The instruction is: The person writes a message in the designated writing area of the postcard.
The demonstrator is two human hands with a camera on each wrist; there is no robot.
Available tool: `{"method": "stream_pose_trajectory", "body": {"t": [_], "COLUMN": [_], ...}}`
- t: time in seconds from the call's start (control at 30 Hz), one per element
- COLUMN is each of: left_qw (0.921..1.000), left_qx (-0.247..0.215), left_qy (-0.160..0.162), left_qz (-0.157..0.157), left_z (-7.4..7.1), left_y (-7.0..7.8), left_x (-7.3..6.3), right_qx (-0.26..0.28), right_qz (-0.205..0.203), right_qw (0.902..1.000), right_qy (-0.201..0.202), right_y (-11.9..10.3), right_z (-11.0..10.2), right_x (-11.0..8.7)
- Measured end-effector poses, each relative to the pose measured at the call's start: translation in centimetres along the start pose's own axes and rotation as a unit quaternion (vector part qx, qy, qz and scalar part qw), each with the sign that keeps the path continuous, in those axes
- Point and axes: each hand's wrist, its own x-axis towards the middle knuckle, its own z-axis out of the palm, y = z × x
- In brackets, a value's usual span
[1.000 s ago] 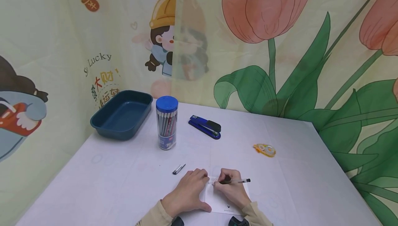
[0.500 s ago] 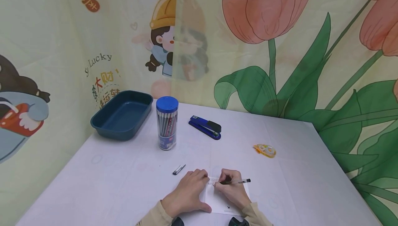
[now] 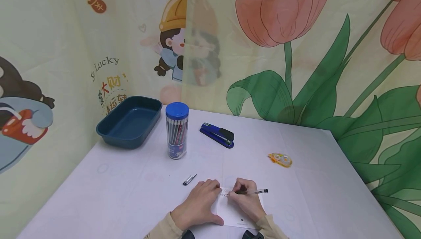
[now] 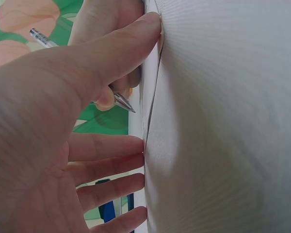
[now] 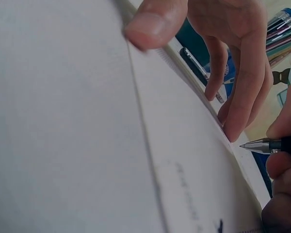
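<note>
My right hand (image 3: 247, 200) pinches a pen (image 3: 255, 192) with a clear barrel and black end, its tip low over the upper part of a white sheet of paper (image 3: 230, 211). A short line of small handwriting shows there, between the two hands. My left hand (image 3: 198, 204) lies along the left edge of the sheet, fingers extended and thumb spread toward the lower corner. Seen from the left wrist, its fingertips (image 4: 136, 145) touch down at the surface. The metal pen tip (image 5: 252, 145) is plain in the right wrist view, just off the left fingers.
A pen cap (image 3: 189, 179) lies left of the paper. Behind stand a clear tub of pencils (image 3: 177, 133) with a blue lid and a dark teal tray (image 3: 123, 142). A blue stapler (image 3: 217, 135) and a yellow correction tape (image 3: 280, 159) lie farther back and right.
The right hand and pen have shifted slightly to the right along the writing line. My left hand has stayed in place on the sheet.
</note>
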Motion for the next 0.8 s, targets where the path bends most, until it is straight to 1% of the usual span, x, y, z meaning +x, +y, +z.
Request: {"method": "stream_pose_trajectory", "body": {"t": [0.13,0.4,0.57,0.8], "left_qw": [1.0000,1.0000,0.9999,0.9999], "left_qx": [0.000,-0.003,-0.004,-0.009], "left_qy": [-0.002,-0.007,-0.013,-0.012], "left_qz": [0.000,0.002,0.000,-0.004], "left_z": [-0.02,-0.01,-0.10,-0.18], "left_y": [0.01,0.05,0.11,0.14], "left_x": [-0.01,0.13,0.13,0.18], "right_qx": [0.024,0.033,0.039,0.050], "right_qz": [0.012,0.033,0.029,0.018], "right_qw": [0.9996,0.9989,0.9988,0.9986], "right_qy": [0.000,0.004,0.001,-0.001], "right_y": [-0.15,-0.15,-0.25,-0.65], "right_z": [-0.18,-0.42,-0.68,-0.83], "right_x": [0.02,0.05,0.04,-0.03]}}
